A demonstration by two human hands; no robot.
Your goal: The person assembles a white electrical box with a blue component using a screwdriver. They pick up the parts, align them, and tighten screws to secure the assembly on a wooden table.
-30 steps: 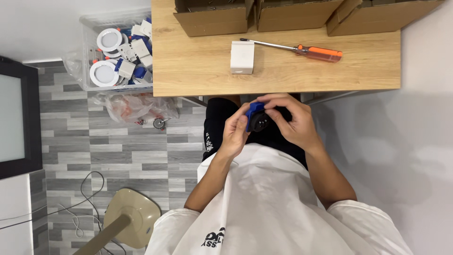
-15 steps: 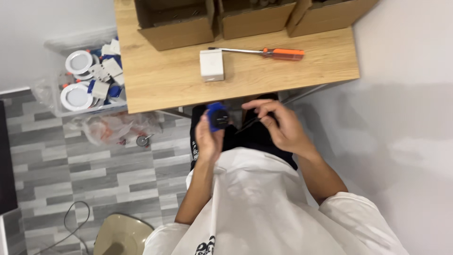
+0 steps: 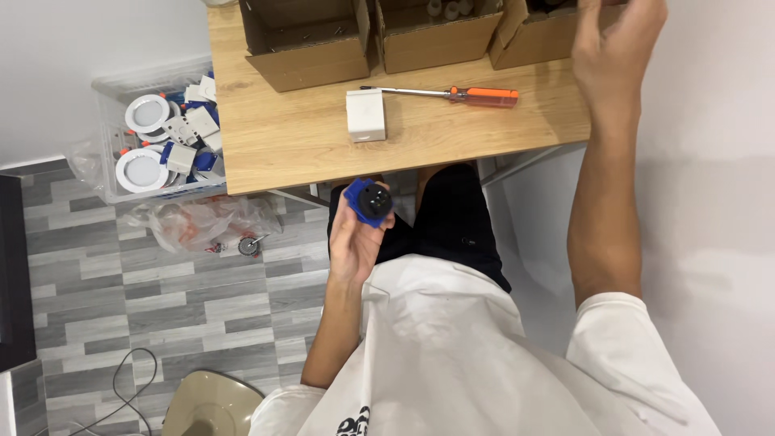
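My left hand (image 3: 353,241) holds a small blue and black round part (image 3: 368,201) in front of my lap, just below the front edge of the wooden table (image 3: 291,145). My right hand (image 3: 615,44) is stretched far out at the table's right end, over the rightmost cardboard box (image 3: 533,36). Its fingers are spread and curled, and I see nothing in them. On the table lie a white square block (image 3: 365,115) and a screwdriver with an orange handle (image 3: 452,94).
Three open cardboard boxes line the table's back, the left one (image 3: 307,44) and middle one (image 3: 432,36) among them. A clear bin (image 3: 161,133) of white round lamps and small parts stands left of the table. A plastic bag (image 3: 206,222) lies on the grey floor. A beige stool (image 3: 211,408) is behind me.
My right hand left the blue part and reached up to the rightmost box. The left hand still holds the part. The view shifted and the table came closer.
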